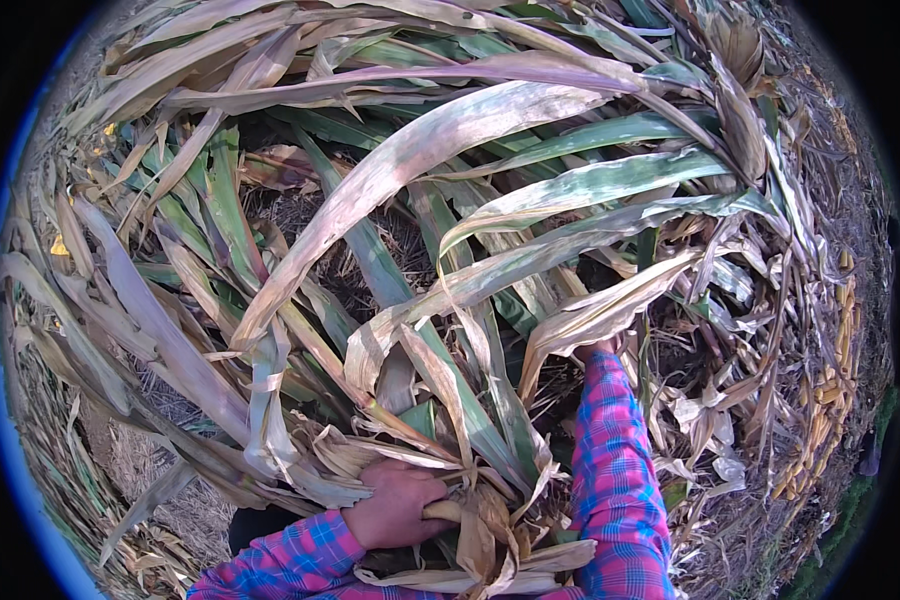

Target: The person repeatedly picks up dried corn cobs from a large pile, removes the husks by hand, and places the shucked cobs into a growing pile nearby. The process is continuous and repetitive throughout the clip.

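Observation:
Long maize stalks and drying leaves (420,161) lie across the view, some green, some tan. At the lower middle, my left hand (399,501) is closed around a maize stalk near a dry maize husk (487,536). My right arm, in a pink and blue plaid sleeve, reaches forward. Most of my right hand (601,346) is hidden under a pale, curled maize leaf (607,307), with only a bit showing at the cuff; what its fingers touch cannot be seen.
Yellow maize cobs (832,390) lie in a long pile at the right. Dry husks and leaf scraps (709,427) cover the ground beside my right sleeve. More stalks lie along the left rim, near bare, straw-strewn soil (195,517). A dry, husked ear (746,142) is at the upper right.

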{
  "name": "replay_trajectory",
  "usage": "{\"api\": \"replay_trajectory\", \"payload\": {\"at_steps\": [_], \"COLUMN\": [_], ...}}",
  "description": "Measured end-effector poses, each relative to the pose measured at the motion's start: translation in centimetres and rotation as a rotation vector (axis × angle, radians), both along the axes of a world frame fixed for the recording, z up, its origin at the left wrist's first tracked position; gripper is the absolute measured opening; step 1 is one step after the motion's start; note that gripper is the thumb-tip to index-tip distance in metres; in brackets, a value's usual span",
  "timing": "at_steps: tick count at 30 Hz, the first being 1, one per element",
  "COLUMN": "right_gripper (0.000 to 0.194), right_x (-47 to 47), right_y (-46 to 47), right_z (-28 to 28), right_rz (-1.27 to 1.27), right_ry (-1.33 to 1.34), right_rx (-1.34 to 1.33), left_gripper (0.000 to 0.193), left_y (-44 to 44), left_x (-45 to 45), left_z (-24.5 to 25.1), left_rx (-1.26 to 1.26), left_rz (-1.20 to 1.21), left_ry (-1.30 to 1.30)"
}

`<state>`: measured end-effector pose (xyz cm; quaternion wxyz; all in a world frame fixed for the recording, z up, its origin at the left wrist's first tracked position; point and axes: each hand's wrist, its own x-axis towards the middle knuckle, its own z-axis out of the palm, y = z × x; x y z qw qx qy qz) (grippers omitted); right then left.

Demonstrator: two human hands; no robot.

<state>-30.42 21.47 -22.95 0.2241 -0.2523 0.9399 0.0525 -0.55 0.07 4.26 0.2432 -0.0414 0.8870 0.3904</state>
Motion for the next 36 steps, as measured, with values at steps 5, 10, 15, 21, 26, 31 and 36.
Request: {"api": "replay_trajectory", "payload": {"at_steps": [5, 10, 15, 21, 26, 31, 36], "right_gripper": [0.056, 0.045, 0.038, 0.027, 0.030, 0.039, 0.021], "right_x": [0.5, 6.0, 9.9, 20.4, 29.5, 40.3, 41.5], "right_y": [-0.3, -2.1, 2.5, 16.5, 27.3, 33.0, 33.4], "right_z": [0.7, 10.2, 20.2, 32.1, 43.4, 49.4, 48.9], "right_rz": [-0.207, -0.246, -0.106, -0.060, -0.111, -0.437, -0.274], "right_ry": [-0.164, -0.109, -0.033, 0.070, 0.024, -0.030, 0.298], "right_rx": [0.021, -0.109, -0.074, -0.114, -0.024, 0.133, 0.096], "left_gripper": [0.027, 0.029, 0.039, 0.023, 0.033, 0.037, 0.039], "left_y": [0.1, 0.2, -1.4, -3.0, 0.7, 0.0, -0.9], "left_x": [-0.1, -0.2, -0.2, -0.7, -2.7, -3.0, 1.0], "left_z": [-0.3, -0.3, -0.6, -1.9, -4.0, -4.5, 0.5], "left_rx": [0.038, 0.074, 0.271, 1.216, 1.472, 1.829, 1.938], "left_rz": [0.081, 0.105, 0.086, 1.077, 1.395, 1.499, 1.293], "left_ry": [0.010, -0.066, -0.058, -0.062, 0.201, 0.509, 0.738]}}
